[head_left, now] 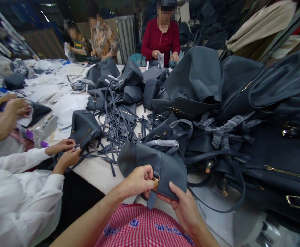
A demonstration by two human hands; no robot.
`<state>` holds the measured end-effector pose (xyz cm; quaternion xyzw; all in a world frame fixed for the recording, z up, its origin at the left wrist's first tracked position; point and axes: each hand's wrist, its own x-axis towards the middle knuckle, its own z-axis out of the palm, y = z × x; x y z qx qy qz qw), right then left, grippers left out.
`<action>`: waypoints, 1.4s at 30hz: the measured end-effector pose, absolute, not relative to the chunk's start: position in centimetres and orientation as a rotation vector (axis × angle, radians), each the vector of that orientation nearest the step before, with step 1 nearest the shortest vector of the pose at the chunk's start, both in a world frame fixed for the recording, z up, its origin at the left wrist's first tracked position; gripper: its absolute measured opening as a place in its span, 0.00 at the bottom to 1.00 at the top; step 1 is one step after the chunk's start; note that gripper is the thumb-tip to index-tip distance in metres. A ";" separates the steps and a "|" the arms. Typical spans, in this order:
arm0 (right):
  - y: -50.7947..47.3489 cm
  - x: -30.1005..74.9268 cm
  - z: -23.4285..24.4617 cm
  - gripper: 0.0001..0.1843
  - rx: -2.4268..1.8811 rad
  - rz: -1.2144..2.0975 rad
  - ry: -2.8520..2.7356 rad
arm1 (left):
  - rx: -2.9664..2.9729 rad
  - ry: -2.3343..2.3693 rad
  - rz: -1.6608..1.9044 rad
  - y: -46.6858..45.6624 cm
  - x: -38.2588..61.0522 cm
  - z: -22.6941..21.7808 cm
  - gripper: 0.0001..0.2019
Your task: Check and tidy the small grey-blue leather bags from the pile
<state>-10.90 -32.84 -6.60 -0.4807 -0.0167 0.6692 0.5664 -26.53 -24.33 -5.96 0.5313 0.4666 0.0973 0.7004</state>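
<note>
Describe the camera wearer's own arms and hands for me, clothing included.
The left hand and right hand are ungloved, with no ring or watch that I can make out. Both forearms are bare as far as they show, with no sleeve in view. Between them is a red-and-white checked garment with blue lettering.

The only lettering I can pick out over my head feed is blue, on the red-and-white gingham garment at the near edge. It shows as three groups: left lettering, a short middle group and a longer right group. The cloth curves and the strokes blur, so I can make out letter-like shapes, yet I cannot read a sure word, brand or number in any of them.
</note>
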 end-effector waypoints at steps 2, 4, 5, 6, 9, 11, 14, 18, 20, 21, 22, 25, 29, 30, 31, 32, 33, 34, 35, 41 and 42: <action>-32.7 -10.9 -6.8 0.28 -1.148 1.553 -0.031 | 1.233 1.073 0.247 -24.7 -26.4 -6.2 0.08; -32.5 -10.9 -6.9 0.29 -1.167 1.527 -0.019 | 1.277 1.094 0.270 -25.0 -26.4 -6.0 0.07; -32.5 -10.9 -7.0 0.30 -1.175 1.517 -0.015 | 1.301 1.099 0.273 -25.2 -26.4 -5.8 0.06; -32.4 -11.0 -7.0 0.30 -1.179 1.514 -0.012 | 1.330 1.102 0.272 -25.4 -26.4 -5.4 0.05; -32.3 -11.0 -6.9 0.30 -1.161 1.526 -0.018 | 1.492 1.128 0.301 -26.0 -26.3 -4.5 0.03; -32.3 -11.1 -6.8 0.30 -1.154 1.527 -0.028 | 1.610 1.181 0.351 -26.3 -26.2 -4.2 0.08; -32.3 -11.1 -6.6 0.32 -1.174 1.523 -0.039 | 1.752 1.252 0.379 -26.6 -26.0 -4.5 0.06; -32.4 -11.1 -6.5 0.33 -1.195 1.533 -0.048 | 1.968 1.304 0.277 -27.2 -26.0 -5.2 0.08; -32.4 -11.1 -6.5 0.33 -1.205 1.530 -0.046 | 2.071 1.305 0.219 -27.6 -25.9 -5.7 0.08; -32.4 -11.1 -6.5 0.33 -1.208 1.529 -0.042 | 2.119 1.299 0.202 -27.7 -25.9 -6.0 0.08; -32.4 -11.1 -6.5 0.33 -1.206 1.531 -0.038 | 2.162 1.292 0.194 -27.7 -25.8 -6.2 0.08; -32.4 -11.1 -6.4 0.34 -1.190 1.543 -0.026 | 2.249 1.373 0.241 -26.8 -26.2 -6.1 0.09; -32.4 -10.8 -6.2 0.32 -1.186 1.569 -0.003 | 2.216 1.664 0.367 -24.0 -30.3 -3.2 0.11; -32.3 -10.5 -6.0 0.29 -1.177 1.584 0.005 | 2.177 1.747 0.370 -23.4 -32.1 -2.3 0.11; -32.2 -10.2 -5.7 0.26 -1.161 1.604 0.017 | 2.139 1.818 0.350 -23.0 -34.1 -1.4 0.13; -32.0 -9.8 -5.4 0.22 -1.138 1.627 0.034 | 2.100 1.826 0.252 -22.8 -36.2 -0.7 0.15; -31.8 -9.3 -4.9 0.19 -1.111 1.648 0.055 | 2.077 1.802 0.104 -22.8 -38.3 -0.3 0.16; -31.4 -8.8 -4.2 0.17 -1.084 1.659 0.076 | 2.088 1.803 -0.041 -23.0 -40.2 -0.1 0.15; -30.9 -8.2 -3.5 0.15 -1.061 1.654 0.089 | 2.121 1.820 -0.169 -23.5 -41.8 -0.3 0.09; -26.3 -6.4 0.1 0.27 -0.889 1.463 -0.288 | 1.989 1.850 -0.426 -27.0 -43.4 -3.8 0.10; -25.4 -6.5 0.0 0.27 -0.919 1.412 -0.413 | 1.992 1.801 -0.359 -27.3 -42.9 -4.3 0.12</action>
